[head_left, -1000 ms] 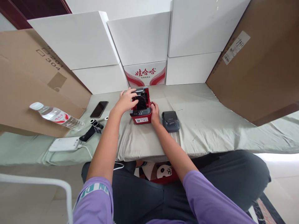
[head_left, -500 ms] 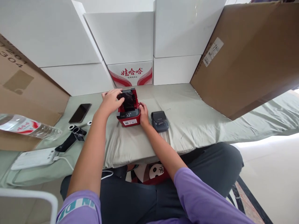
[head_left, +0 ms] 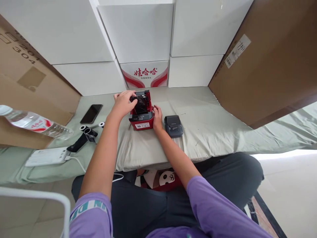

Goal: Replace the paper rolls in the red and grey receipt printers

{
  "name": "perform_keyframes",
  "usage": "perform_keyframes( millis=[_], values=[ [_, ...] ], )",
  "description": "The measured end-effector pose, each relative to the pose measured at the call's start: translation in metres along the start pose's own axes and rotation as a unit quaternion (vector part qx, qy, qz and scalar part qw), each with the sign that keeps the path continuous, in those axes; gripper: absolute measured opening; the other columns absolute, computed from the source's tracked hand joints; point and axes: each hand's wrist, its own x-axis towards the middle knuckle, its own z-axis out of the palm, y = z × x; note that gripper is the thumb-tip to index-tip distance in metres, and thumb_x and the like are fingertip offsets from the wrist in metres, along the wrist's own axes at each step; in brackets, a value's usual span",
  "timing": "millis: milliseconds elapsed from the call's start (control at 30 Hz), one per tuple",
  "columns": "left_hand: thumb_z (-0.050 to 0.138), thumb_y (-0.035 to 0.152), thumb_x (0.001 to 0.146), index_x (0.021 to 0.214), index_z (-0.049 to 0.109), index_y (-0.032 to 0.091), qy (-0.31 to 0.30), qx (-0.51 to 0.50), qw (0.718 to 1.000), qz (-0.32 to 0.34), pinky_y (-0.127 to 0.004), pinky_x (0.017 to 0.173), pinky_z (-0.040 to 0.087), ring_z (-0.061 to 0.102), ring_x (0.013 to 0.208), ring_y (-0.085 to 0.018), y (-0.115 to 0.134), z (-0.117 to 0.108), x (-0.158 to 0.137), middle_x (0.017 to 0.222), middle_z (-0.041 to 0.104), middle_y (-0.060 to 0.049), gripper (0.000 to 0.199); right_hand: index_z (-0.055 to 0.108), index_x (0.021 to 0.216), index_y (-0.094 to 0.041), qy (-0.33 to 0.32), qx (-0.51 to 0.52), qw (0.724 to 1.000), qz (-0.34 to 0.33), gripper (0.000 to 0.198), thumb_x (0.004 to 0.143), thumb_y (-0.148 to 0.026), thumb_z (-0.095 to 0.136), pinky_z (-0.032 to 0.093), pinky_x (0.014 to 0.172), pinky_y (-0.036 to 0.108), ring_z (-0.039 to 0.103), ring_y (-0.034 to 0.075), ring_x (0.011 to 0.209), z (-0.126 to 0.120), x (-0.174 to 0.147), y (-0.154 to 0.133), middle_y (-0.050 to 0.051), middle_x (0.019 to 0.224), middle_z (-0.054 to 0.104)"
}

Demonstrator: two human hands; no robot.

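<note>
Head view. A red-and-black boxy plastic device (head_left: 144, 123), lid raised, stands on the cloth-covered bench (head_left: 213, 132) between the two hands. Glossy black film (head_left: 141, 105) lies in its open top, beside the left thumb.

Left hand (head_left: 123, 103): fingers bent over the device's rear left edge, thumb reaching to the film. Right hand (head_left: 158, 118): laid along the right wall, fingers curled. Contact points are small and partly hidden, so I cannot tell whether either hand grips firmly or merely rests.

Just right of the right hand: a dark grey, round-cornered handheld unit (head_left: 173, 126). Left of the left forearm: black ribbon rolls on pale cores (head_left: 89, 133), a dark flat phone (head_left: 91, 113) and a white rectangular power bank (head_left: 47, 156).

Handling, judged: casing stiff, moderately light, smooth enough to slide on cloth; best held by both lower side walls. Film probably thin, slippery, easily creased or torn; take it by the edges, lightly. Avoid loading the lid hinge.
</note>
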Motion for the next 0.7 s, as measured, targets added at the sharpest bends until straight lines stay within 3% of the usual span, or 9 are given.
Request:
perform_keyframes(
  millis=[233, 467, 700],
  values=[
    [0.054, 0.030, 0.094, 0.106, 0.061, 0.025, 0.026, 0.009, 0.999, -0.037, -0.047, 0.109, 0.036, 0.066, 0.102, -0.028, 0.000, -0.003, -0.001, 0.106, 0.074, -0.007, 0.015, 0.060, 0.119, -0.024, 0.000, -0.009, 1.000, -0.003, 0.043, 0.087, -0.054, 0.060, 0.046, 0.114, 0.041, 0.063, 0.021, 0.118, 0.000, -0.001, -0.003, 0.006, 0.125, 0.068],
    [0.057, 0.029, 0.093, 0.105, 0.064, 0.026, -0.008, -0.010, 1.000, 0.006, -0.045, 0.108, 0.039, 0.065, 0.101, -0.026, 0.002, -0.004, -0.009, 0.109, 0.074, -0.006, 0.014, 0.061, 0.118, -0.024, -0.003, -0.011, 1.000, 0.000, 0.043, 0.087, -0.054, 0.060, 0.047, 0.113, 0.041, 0.062, 0.020, 0.115, 0.000, 0.000, -0.002, 0.005, 0.123, 0.068],
    [0.057, 0.031, 0.093, 0.110, 0.065, 0.024, -0.016, -0.033, 0.999, -0.012, -0.039, 0.094, 0.047, 0.064, 0.087, -0.023, -0.004, 0.002, -0.018, 0.100, 0.073, -0.005, 0.021, 0.059, 0.119, -0.024, -0.006, -0.016, 1.000, -0.006, 0.043, 0.088, -0.054, 0.059, 0.047, 0.112, 0.042, 0.062, 0.021, 0.117, 0.000, 0.001, -0.002, 0.006, 0.124, 0.068]
  ],
)
